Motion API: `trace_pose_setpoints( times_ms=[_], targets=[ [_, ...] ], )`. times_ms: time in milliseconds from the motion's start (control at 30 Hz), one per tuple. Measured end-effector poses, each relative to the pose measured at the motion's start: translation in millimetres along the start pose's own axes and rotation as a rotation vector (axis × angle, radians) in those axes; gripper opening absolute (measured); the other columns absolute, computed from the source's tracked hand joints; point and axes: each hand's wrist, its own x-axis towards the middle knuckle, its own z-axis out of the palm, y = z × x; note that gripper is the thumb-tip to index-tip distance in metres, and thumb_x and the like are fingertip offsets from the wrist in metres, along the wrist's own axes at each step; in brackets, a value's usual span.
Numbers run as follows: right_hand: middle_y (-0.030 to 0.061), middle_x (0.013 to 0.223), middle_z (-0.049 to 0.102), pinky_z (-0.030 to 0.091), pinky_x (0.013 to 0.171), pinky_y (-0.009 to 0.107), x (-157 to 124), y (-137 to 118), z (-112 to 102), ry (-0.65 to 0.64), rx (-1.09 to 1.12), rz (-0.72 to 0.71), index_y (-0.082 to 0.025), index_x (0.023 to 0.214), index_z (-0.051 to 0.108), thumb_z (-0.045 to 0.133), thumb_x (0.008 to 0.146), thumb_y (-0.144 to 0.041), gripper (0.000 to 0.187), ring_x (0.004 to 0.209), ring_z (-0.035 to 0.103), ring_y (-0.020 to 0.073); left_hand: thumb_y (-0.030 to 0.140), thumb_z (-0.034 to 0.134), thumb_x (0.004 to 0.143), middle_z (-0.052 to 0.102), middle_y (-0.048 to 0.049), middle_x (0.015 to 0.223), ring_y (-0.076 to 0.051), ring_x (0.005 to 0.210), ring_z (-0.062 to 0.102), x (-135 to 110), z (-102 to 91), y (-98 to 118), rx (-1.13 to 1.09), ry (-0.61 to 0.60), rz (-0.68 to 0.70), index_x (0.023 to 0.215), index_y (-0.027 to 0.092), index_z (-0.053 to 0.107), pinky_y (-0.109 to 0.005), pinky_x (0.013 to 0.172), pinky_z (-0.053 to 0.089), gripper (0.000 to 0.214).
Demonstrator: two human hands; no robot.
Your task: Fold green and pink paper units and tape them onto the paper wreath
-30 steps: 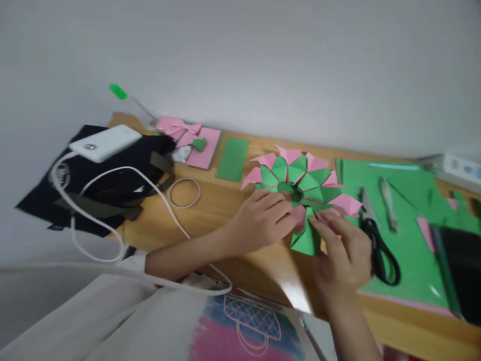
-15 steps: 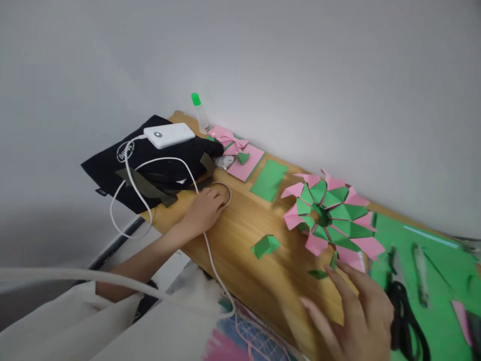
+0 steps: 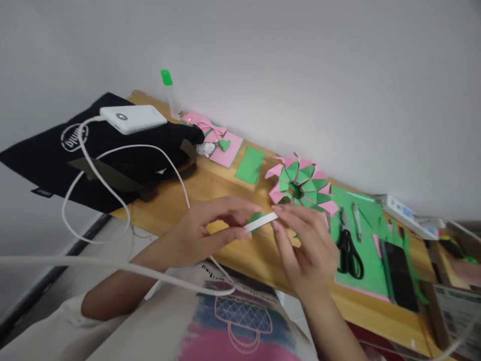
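A narrow white roll of tape [image 3: 262, 221], seen edge-on, is held between my two hands over the near part of the table. My left hand [image 3: 210, 228] pinches its left end between thumb and fingers. At its right end, my right hand [image 3: 306, 238] grips with thumb and fingertips. Just behind the tape, a small folded green paper piece [image 3: 255, 217] shows in part. Beyond my right hand sits a ring of folded pink and green paper units [image 3: 310, 185], its front partly covered by my fingers.
A black bag [image 3: 45, 145] carries a white power bank [image 3: 133, 118], its cable looping toward me. Behind stand a green-capped glue bottle [image 3: 171, 95], pink folded papers [image 3: 203, 123] and a green sheet [image 3: 250, 164]. Rightward lie scissors [image 3: 349, 250], a cutter [image 3: 356, 220], a phone [image 3: 400, 276] and a power strip [image 3: 408, 215].
My left hand has lifted the roll from the table and brought it right. My right hand has moved in and taken its other end. The view has shifted rightward.
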Motion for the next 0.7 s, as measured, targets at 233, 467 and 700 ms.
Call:
trace_pose_setpoints(
  times_ms=[233,467,700],
  targets=[
    [0.0055,0.091,0.072,0.055,0.074,0.033,-19,0,0,0.046,-0.018,0.083,-0.021,0.104,0.067,0.064,0.082,-0.006,0.027,0.083,0.068,0.0188,0.017,0.057,0.089,0.073,-0.0001,0.087,-0.011,0.072,0.069,-2,8.3,3,0.124,-0.064,-0.017,0.097,0.022,0.063,-0.019,0.066,0.055,0.012],
    [0.0025,0.086,0.074,0.057,0.068,0.029,-30,11,4,-0.127,0.159,0.346,-0.022,0.113,0.063,0.06,0.086,-0.015,0.028,0.073,0.07,0.0152,0.018,0.055,0.088,0.057,0.0039,0.075,-0.006,0.052,0.056,6,16.0,-8,-0.2,-0.116,-0.23,0.092,0.02,0.053,-0.017,0.049,0.049,0.005],
    [0.0081,0.108,0.066,0.054,0.086,0.036,-14,15,3,-0.229,0.33,0.333,-0.021,0.106,0.066,0.057,0.085,-0.012,0.025,0.105,0.063,0.0191,0.016,0.052,0.087,0.057,0.0045,0.074,-0.007,0.055,0.056,16,21.0,-13,0.034,-0.08,-0.208,0.113,0.021,0.053,-0.018,0.05,0.046,0.026]
  ],
)
